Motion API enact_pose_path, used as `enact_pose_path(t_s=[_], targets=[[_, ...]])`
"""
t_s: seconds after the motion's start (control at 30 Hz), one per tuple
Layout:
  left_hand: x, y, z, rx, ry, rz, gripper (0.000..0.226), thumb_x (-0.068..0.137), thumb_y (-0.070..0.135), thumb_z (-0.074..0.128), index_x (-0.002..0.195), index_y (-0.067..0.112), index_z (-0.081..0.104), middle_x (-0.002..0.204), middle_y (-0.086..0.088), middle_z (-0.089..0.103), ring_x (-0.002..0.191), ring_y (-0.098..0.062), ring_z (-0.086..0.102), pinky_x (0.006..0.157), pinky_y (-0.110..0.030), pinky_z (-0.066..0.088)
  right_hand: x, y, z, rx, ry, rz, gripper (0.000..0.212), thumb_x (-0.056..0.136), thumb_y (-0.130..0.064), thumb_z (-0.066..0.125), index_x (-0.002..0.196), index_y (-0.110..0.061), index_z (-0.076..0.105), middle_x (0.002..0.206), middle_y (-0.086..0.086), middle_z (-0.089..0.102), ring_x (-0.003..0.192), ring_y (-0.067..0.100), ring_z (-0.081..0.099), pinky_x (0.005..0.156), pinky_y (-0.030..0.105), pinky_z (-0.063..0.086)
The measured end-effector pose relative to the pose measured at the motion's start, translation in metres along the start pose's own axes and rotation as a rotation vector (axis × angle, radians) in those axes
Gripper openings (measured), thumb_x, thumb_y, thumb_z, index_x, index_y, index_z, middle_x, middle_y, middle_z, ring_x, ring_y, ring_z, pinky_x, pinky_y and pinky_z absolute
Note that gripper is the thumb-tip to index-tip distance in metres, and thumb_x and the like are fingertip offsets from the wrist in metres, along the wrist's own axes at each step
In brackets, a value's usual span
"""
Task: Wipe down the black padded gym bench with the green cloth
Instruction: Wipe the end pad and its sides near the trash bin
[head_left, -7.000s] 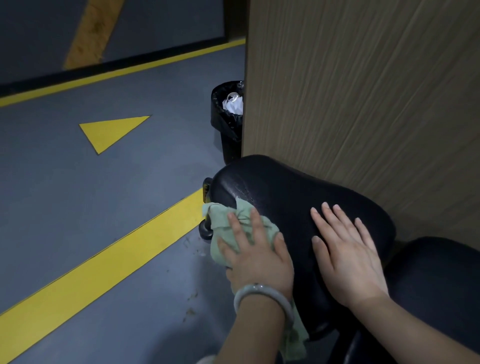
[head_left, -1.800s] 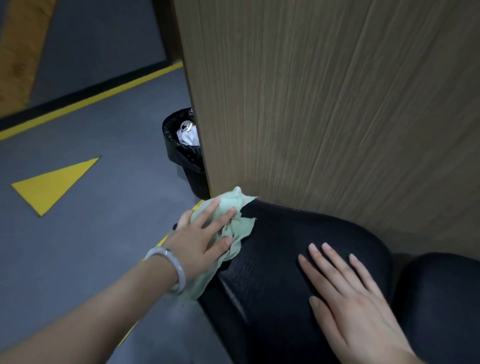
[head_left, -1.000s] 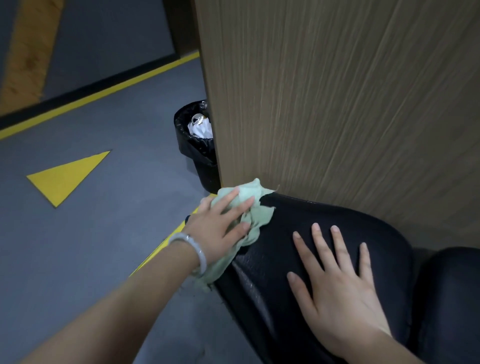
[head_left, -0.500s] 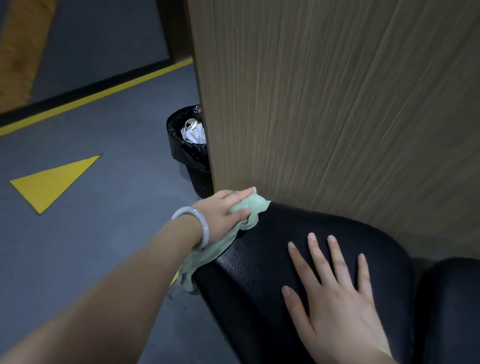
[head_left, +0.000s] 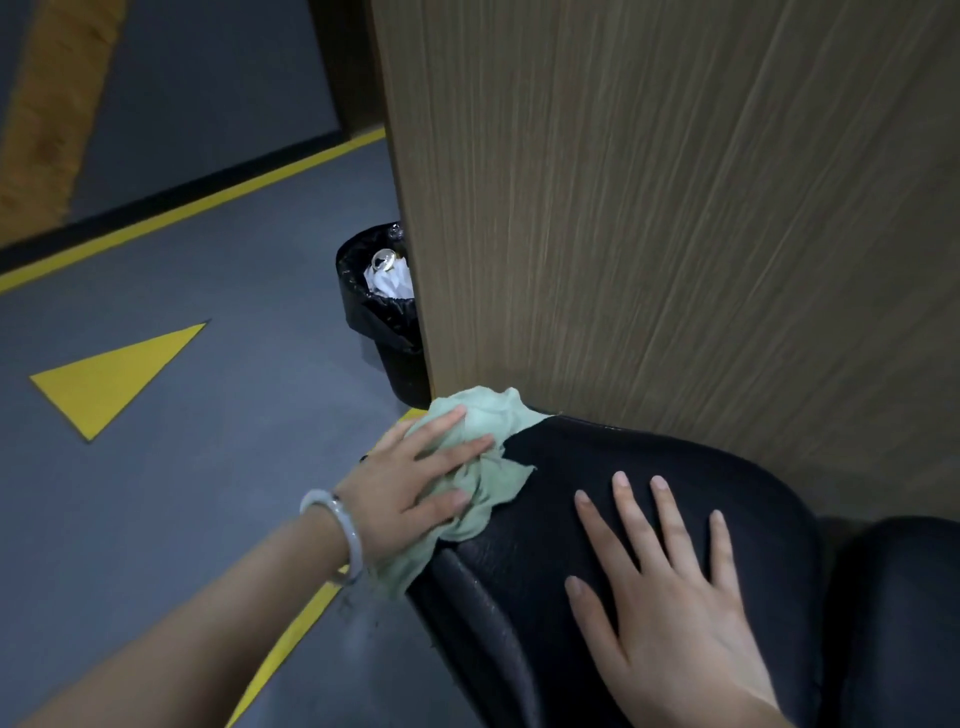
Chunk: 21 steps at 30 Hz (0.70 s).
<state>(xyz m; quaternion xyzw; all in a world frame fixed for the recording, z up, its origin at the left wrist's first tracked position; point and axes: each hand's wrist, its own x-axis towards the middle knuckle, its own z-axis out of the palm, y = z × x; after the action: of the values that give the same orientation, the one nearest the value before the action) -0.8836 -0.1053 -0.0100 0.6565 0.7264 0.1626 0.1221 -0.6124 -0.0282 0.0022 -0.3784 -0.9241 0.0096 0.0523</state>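
My left hand (head_left: 410, 493) presses the green cloth (head_left: 491, 467) flat-fingered onto the bench pad (head_left: 649, 457); my right hand (head_left: 670, 603) rests open beside it.

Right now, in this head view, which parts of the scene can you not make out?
- Bench far edge: hidden behind the wooden panel.
- Bench surface under the green cloth and left hand: covered.
- Surface beneath the flat right hand: covered.
- Bin right half: behind the panel; contents too small to name.
- Second pad: cut off by the right edge.
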Motion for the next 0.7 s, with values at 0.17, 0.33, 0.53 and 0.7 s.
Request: enact_pose_path(t_s=[0.17,0.33,0.53,0.7], targets=[[0.038,-0.006,-0.014,-0.129,-0.154,-0.191,0.068,0.07,0.089,0.018,0.134,0.071,0.006,0.157,0.011,0.022,0.143,-0.011,0.025,0.116,-0.028,0.02,0.001,0.001,0.004,0.003,0.035,-0.016,0.066,0.098,-0.056,0.009,0.14,-0.023,0.048,0.146,0.009,0.047,0.138,0.036,0.036,0.106,0.062,0.02],[0.067,0.028,-0.012,0.094,-0.186,-0.293,0.079,0.062,0.092,-0.001,0.138,0.07,-0.003,0.145,0.006,0.032,0.13,-0.023,0.035,0.106,-0.042,0.036,0.004,0.0,0.003,0.001,0.012,-0.014,0.065,0.098,-0.056,0.01,0.141,-0.024,0.046,0.147,0.008,0.046,0.139,0.035,0.036,0.105,0.062,0.02],[0.032,0.045,-0.005,0.263,-0.139,-0.136,0.059,0.07,0.084,-0.005,0.129,0.077,-0.01,0.161,0.013,-0.003,0.147,-0.02,-0.007,0.113,-0.051,0.017,0.0,0.001,-0.001,0.008,-0.004,-0.01,0.065,0.098,-0.056,0.009,0.14,-0.024,0.047,0.147,0.008,0.046,0.138,0.034,0.036,0.105,0.062,0.02],[-0.001,0.019,-0.001,0.104,-0.04,-0.029,0.051,0.084,0.082,0.004,0.135,0.075,0.001,0.16,0.02,0.002,0.149,-0.022,-0.007,0.115,-0.056,0.018,0.0,0.001,0.0,0.02,0.003,-0.012,0.067,0.098,-0.056,0.009,0.139,-0.022,0.051,0.145,0.009,0.048,0.137,0.035,0.036,0.105,0.062,0.02]])
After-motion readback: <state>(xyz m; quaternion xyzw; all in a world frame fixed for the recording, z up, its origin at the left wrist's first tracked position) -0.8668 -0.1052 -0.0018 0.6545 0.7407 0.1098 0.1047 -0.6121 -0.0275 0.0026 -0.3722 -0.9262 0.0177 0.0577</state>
